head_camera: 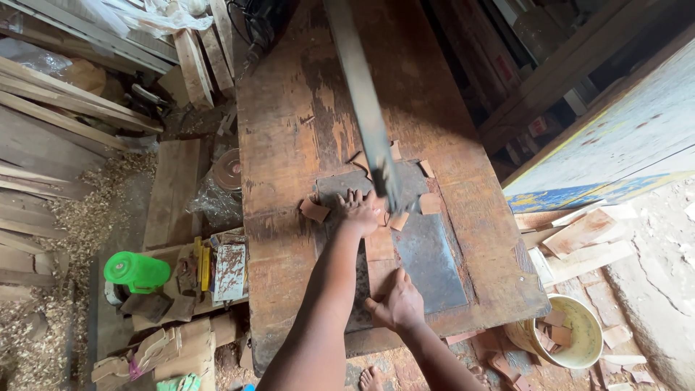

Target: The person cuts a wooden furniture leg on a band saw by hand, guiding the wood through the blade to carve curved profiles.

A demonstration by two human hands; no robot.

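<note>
Looking down from my head, a long grey blade-like bar (365,108) runs from the top edge toward my hands; it is blurred, its upper end is cut off, and I cannot make out where its lower end stops. A pale round bucket (575,351) on the floor at the right holds several flat reddish scraps, its far side partly behind the wooden workbench (289,94). A narrow reddish wood strip (379,253) lies on the grey metal plate (434,253) set into the bench, running between my two hands. My left hand (360,210), fingers spread, presses flat on the strip's far end beside the bar. My right hand (397,303), fingers curled together, grips its near end. Small offcuts (314,210) lie scattered around the plate.
</note>
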